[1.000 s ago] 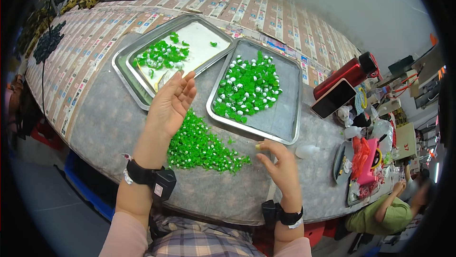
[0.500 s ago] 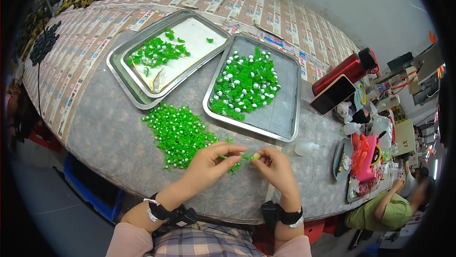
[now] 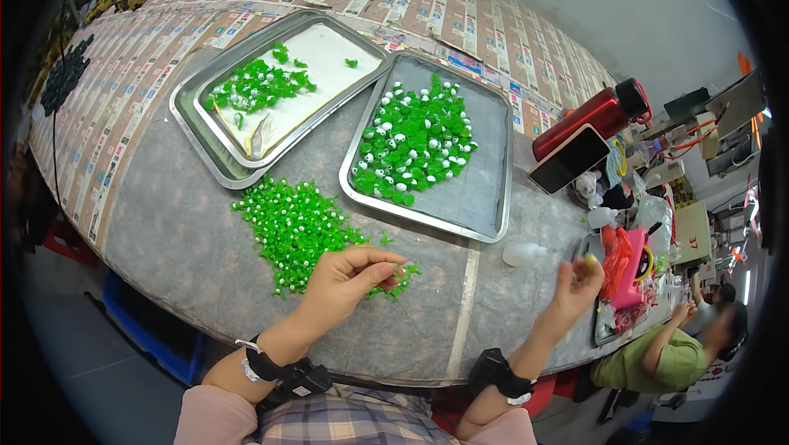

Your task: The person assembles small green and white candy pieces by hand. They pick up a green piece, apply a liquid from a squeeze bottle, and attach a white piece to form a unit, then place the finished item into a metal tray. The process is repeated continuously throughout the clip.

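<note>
My left hand (image 3: 349,279) hovers at the right edge of a pile of small green plastic pieces with white dots (image 3: 296,227). Its thumb and forefinger are pinched together; whatever they hold is too small to make out against the loose green bits (image 3: 407,279) beside them. Out to the right, my right hand (image 3: 575,290) is raised near a dark tray, fingers apart and a yellowish cover on one fingertip. No object shows in it. Beyond the pile, a metal tray (image 3: 500,198) bears a heap of green pieces with white, eye-like balls.
Two stacked metal trays (image 3: 215,167) at the far left carry more green pieces on white paper. To the right are a white squeeze bottle (image 3: 522,254), a phone (image 3: 569,159) leaning on a red flask (image 3: 588,120), and a pink holder (image 3: 631,272). A person in green (image 3: 662,359) sits farther right.
My right hand has left the small green piece both hands were working on and moved right, past the squeeze bottle, its fingers opening. My left hand has stayed by the pile.
</note>
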Available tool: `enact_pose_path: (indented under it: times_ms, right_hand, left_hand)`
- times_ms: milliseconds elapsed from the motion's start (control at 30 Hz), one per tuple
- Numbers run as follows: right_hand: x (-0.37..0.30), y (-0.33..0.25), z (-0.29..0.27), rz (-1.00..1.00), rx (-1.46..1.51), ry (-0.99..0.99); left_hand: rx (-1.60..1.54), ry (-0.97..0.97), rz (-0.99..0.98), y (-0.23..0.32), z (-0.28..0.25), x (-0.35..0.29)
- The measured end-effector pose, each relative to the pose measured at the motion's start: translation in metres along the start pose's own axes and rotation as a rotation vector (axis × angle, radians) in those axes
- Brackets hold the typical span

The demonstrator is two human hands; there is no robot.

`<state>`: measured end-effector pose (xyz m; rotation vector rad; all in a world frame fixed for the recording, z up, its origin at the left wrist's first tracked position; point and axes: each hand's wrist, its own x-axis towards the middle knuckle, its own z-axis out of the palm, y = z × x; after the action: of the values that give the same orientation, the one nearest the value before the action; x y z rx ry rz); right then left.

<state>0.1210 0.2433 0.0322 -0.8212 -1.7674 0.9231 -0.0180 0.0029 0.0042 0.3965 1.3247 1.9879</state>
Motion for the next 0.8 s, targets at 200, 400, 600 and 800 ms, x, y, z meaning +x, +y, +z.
enact_pose_path:
  times_ms: [200, 400, 600, 800]
  right_hand:
    - [0.01, 0.08, -0.004, 0.116, -0.256, -0.505]
    - [-0.001, -0.011, 0.02, 0.104, 0.295, -0.399]
    - [-0.016, -0.06, 0.027, -0.121, 0.336, -0.335]
    - [-0.039, -0.091, 0.064, -0.061, 0.488, -0.205]
  left_hand:
    - [-0.042, -0.043, -0.04, 0.002, 0.005, 0.001]
    - [-0.075, -0.037, -0.073, 0.001, 0.0, 0.002]
    - [-0.305, -0.019, -0.214, 0.001, -0.003, 0.001]
    - [-0.396, -0.009, -0.257, -0.001, -0.006, 0.001]
